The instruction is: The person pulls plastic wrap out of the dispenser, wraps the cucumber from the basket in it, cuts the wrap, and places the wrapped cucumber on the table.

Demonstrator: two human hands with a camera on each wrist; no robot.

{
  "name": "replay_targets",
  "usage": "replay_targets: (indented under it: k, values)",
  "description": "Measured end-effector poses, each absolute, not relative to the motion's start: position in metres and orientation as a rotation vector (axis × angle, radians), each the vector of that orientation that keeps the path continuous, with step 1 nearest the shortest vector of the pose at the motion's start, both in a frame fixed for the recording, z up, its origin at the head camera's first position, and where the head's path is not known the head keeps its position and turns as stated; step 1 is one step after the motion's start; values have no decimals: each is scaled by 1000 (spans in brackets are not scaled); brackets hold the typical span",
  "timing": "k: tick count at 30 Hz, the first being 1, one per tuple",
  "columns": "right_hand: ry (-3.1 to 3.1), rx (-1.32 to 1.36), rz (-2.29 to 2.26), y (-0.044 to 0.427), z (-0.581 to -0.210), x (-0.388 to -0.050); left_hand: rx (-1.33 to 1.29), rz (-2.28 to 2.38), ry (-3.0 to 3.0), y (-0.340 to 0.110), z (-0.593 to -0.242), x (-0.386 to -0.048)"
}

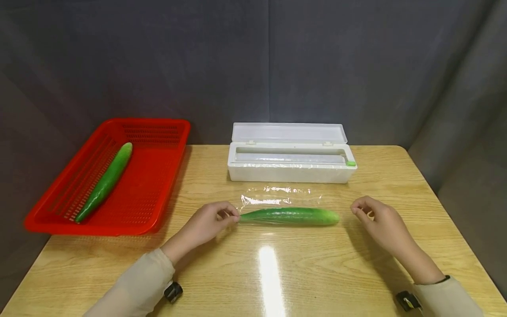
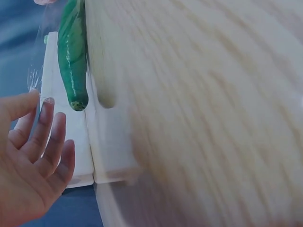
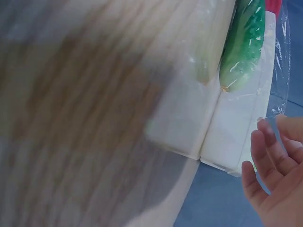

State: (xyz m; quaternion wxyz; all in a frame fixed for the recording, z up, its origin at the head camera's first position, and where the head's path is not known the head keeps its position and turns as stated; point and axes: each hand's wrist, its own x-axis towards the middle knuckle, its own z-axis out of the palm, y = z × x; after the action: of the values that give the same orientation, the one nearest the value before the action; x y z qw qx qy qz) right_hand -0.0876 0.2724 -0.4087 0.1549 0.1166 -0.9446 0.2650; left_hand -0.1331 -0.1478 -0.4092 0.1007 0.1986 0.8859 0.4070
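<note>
A cucumber [image 1: 291,216] lies crosswise on the table under clear plastic film [image 1: 273,196] that stretches from the white box. My left hand [image 1: 211,222] pinches the film's edge near the cucumber's darker left end; the left wrist view shows thumb and index finger [image 2: 33,94] on it. On the other side, my right hand [image 1: 382,226] pinches the film's other corner, a short way right of the pale end; in the right wrist view the film [image 3: 282,61] runs to its fingertips. Neither hand touches the cucumber [image 2: 73,56].
The white film box [image 1: 291,172] stands at the table's back edge, its lid [image 1: 289,133] raised and a roll inside. At the left is a red basket [image 1: 158,211] with another cucumber [image 1: 106,182] in it. Grey curtain hangs behind the table.
</note>
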Motion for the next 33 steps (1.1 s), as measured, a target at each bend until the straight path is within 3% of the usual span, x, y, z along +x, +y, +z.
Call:
replay_targets:
  k: [21,33]
  values:
    - [-2966,358,685,274,-418,-113,367,1201,2665,-132,-422,-153]
    - [-3017,423,717,271,-421,-118,436,1152,2673,-133,-426,-155]
